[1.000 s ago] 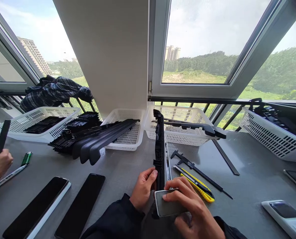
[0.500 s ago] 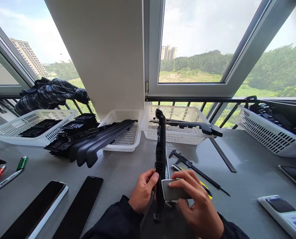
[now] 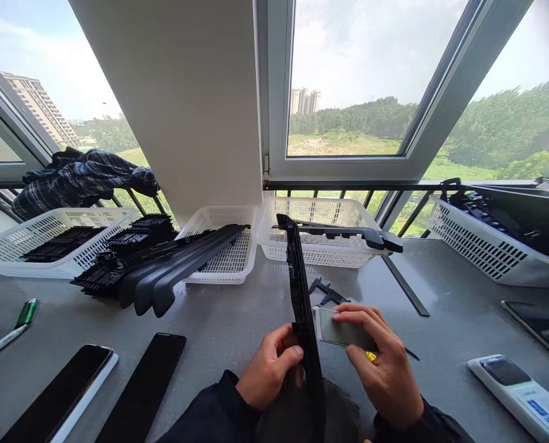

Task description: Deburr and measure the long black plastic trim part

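Overhead, a wide window (image 3: 348,80) looks out on trees and distant towers, split by a pale pillar (image 3: 186,104); below it runs the grey bench (image 3: 237,320), which carries everything else; along its far edge stand white mesh baskets: one at far left (image 3: 7,237) with black parts inside, one in the middle (image 3: 219,271) with long dark strips (image 3: 177,271) sticking out over its near rim, one just right of centre (image 3: 320,255) with a dark handle-like part lying across it, and one at far right (image 3: 482,255) piled with black pieces; a plaid cloth (image 3: 80,178) hangs on the railing behind the left basket.

Nearer, two dark phones (image 3: 57,394) lie side by side at lower left, with pens (image 3: 7,326) beyond them; a white remote (image 3: 519,387) lies at lower right.

At the near edge, the left hand (image 3: 269,372) grips a long black plastic strip (image 3: 297,277), fingers and thumb closed around its lower part; the strip stands on edge and runs away from the person toward the centre-right basket; the right hand (image 3: 385,363) holds a small grey block (image 3: 341,329) between fingertips and thumb, flat against the strip's right side; a yellow knife (image 3: 371,355) peeks out under that hand; a black caliper (image 3: 330,292) lies just beyond the block.
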`<action>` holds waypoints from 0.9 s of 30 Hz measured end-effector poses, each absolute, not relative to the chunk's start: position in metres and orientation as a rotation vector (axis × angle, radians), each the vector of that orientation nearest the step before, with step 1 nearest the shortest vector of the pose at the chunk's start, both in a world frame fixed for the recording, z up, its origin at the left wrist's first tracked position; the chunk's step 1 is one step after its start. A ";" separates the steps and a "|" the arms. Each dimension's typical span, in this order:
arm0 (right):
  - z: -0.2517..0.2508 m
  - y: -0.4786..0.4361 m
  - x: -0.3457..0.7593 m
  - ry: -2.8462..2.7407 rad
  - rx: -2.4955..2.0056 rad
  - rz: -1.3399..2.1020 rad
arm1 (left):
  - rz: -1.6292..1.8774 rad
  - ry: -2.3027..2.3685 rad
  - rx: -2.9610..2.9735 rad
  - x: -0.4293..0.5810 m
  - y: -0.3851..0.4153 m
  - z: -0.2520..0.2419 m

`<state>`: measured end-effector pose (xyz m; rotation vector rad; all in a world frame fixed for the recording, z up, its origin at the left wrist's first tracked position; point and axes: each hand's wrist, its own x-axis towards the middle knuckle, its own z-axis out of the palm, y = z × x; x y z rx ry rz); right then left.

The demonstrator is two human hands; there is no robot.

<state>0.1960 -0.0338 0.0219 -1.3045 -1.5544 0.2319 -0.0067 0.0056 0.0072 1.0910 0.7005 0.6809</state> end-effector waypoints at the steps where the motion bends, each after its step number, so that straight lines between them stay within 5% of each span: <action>1: 0.020 -0.033 0.195 -1.551 -1.307 0.229 | 0.690 0.683 1.108 -0.006 0.004 0.008; 27: -0.005 -0.030 0.184 -1.699 -1.439 0.302 | 0.836 0.927 1.177 -0.011 -0.007 0.003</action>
